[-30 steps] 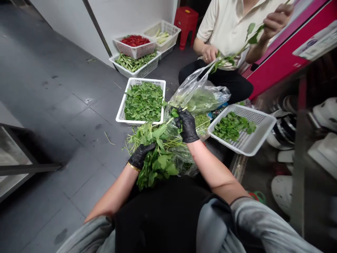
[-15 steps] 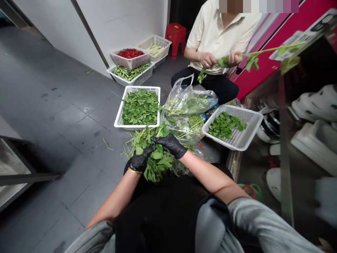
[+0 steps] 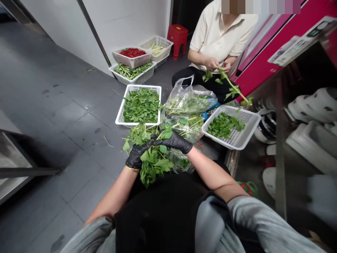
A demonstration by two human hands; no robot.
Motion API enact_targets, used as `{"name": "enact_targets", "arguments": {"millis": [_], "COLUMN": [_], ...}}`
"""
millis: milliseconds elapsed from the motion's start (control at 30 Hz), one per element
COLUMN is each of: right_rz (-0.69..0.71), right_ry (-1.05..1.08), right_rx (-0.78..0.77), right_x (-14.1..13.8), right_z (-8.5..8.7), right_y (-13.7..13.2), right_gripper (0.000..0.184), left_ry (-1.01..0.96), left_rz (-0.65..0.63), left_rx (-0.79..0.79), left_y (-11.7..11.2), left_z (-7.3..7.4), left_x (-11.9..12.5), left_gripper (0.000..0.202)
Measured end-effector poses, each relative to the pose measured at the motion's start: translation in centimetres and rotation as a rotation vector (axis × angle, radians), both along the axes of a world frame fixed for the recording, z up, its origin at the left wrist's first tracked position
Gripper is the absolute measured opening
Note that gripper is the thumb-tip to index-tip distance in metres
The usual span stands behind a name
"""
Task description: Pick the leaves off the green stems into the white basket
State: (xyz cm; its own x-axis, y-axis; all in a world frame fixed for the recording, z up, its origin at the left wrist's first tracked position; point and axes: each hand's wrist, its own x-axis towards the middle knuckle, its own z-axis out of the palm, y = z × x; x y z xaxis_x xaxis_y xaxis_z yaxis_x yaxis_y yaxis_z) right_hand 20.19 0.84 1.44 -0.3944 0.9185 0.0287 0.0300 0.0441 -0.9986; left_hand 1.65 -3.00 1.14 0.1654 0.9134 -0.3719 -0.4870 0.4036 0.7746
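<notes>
**Both hands back together on the bunch of greens**

I start with the grey tiled floor (image 3: pixel 65 116), where everything sits. Against the far wall are three white baskets: one of red chillies (image 3: pixel 132 52), one of green beans (image 3: pixel 131 71) in front of it, and one of pale stalks (image 3: pixel 157 48) beside a red stool (image 3: pixel 178 34).

Nearer, the white basket of picked leaves (image 3: pixel 140 106) lies straight ahead, and a second white basket (image 3: pixel 231 126) with a thinner layer of leaves sits tilted to the right. Between them slumps a clear plastic bag (image 3: pixel 188 100) of uncut stems. Behind the bag a co-worker in a cream shirt (image 3: pixel 219 33) holds one long leafy stem (image 3: pixel 231 88) low over the second basket; a second ago it was raised high.

Now the change that matters to me. A second ago my right hand (image 3: pixel 175 141) was up by the bag, apart from the left. It has since come down and across, and now lies flat over the top of the bunch of greens (image 3: pixel 151 160) on my lap, fingers closed on the stems. My left hand (image 3: pixel 135 156) stays clamped round the bunch from below, leaves spilling past the wrist. I read this as the reach to the bag being over and the work returning to the bunch itself.
</notes>
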Motion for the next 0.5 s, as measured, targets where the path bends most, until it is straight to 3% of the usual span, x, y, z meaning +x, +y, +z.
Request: {"name": "enact_targets", "arguments": {"millis": [167, 300, 367, 500], "right_rz": [-0.189, -0.147, -0.211, -0.394], "right_ry": [0.089, 0.177, 0.215, 0.249], "right_rx": [-0.085, -0.273, -0.357, -0.349], "right_x": [1.6, -0.1, -1.2, 0.0], "right_z": [-0.9, -2.6, -3.0, -1.7], "right_y": [1.0, -0.4, -0.7, 1.6], "right_gripper": [0.034, 0.035, 0.037, 0.033], "left_ry": [-0.004, -0.047, 0.004, 0.08], "left_rz": [-0.089, 0.01, 0.051, 0.052], "left_rx": [-0.174, -0.157, -0.134, -0.148], "left_y": [-0.4, -0.1, 0.1, 0.1], "left_z": [-0.2, -1.6, -2.8, -4.5], "left_x": [-0.7, 0.0, 0.1, -1.4], "left_gripper": [0.038, 0.037, 0.038, 0.026]}}
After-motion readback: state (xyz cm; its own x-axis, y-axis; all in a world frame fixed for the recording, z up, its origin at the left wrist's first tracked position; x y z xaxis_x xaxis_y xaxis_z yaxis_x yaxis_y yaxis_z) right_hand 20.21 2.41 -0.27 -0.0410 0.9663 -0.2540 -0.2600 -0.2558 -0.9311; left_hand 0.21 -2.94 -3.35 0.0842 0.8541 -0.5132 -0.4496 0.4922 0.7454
